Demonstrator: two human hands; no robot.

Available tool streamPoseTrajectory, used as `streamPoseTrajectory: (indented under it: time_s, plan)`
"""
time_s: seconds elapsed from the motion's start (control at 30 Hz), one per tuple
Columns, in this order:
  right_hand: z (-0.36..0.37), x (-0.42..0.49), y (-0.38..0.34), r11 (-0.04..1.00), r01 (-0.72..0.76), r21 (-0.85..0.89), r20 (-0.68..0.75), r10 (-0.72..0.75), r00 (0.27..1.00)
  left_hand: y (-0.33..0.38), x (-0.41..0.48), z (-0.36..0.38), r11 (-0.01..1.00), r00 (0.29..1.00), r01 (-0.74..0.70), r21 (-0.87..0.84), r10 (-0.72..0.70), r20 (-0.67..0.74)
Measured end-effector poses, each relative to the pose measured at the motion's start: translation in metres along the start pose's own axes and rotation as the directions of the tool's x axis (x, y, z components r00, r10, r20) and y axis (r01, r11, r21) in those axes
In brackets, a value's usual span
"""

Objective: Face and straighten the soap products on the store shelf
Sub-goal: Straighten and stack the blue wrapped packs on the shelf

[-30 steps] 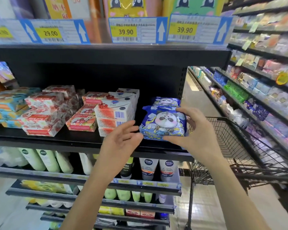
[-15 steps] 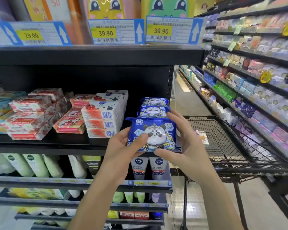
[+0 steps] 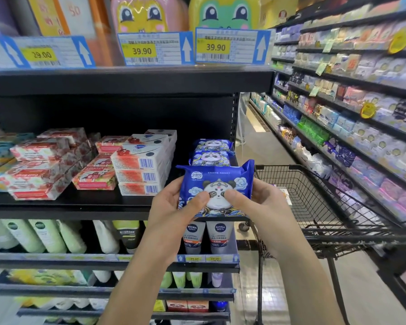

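A blue panda soap pack (image 3: 217, 181) is held upright in front of the black shelf (image 3: 80, 206), its printed face toward me. My left hand (image 3: 174, 212) grips its left side with the thumb on the front. My right hand (image 3: 260, 207) grips its right side the same way. Two more blue panda packs (image 3: 211, 152) lie stacked on the shelf behind it. To their left stands a stack of white and red soap boxes (image 3: 142, 168), then red soap boxes (image 3: 95, 173) and more red boxes (image 3: 42, 164) in uneven piles.
A black wire shopping cart (image 3: 319, 198) stands just right of the shelf end. Tubes of face wash (image 3: 208, 235) and green bottles (image 3: 45, 238) fill the shelf below. Price tags (image 3: 154, 49) hang on the shelf above. A long aisle shelf (image 3: 361, 127) runs along the right.
The pack came off the stack on the shelf and moved toward me. My left hand closed on its left side, and both thumbs now press on its front.
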State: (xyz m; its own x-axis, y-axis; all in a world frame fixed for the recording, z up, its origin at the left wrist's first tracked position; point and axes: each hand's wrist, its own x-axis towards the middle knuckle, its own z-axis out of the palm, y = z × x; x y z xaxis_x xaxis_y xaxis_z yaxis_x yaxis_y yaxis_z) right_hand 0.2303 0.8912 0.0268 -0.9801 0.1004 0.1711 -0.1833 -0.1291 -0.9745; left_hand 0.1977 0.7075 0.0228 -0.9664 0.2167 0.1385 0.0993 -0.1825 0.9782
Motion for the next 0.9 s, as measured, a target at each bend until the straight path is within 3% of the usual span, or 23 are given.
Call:
streamPoseTrajectory:
  time_s: [0.23,0.47,0.67,0.9]
  plan:
    - [-0.005,-0.003,0.002,0.996,0.084,0.005,-0.019,-0.084,0.996,0.003,-0.003,0.002,0.999,0.999,-0.006,0.04,0.004,0.046]
    - [-0.013,-0.002,0.005,0.983,0.185,-0.011,-0.054,-0.185,0.981,0.016,-0.002,0.003,0.993,0.979,0.117,0.006,-0.117,0.167]
    - [-0.014,-0.001,0.001,0.967,0.236,-0.097,-0.008,-0.238,0.971,0.016,-0.001,0.011,0.994,0.99,0.102,-0.051,-0.096,0.106]
    - [-0.02,-0.003,-0.002,0.985,0.043,-0.167,0.037,-0.037,0.999,0.015,-0.001,0.01,0.999,0.998,0.024,-0.034,-0.023,0.05]
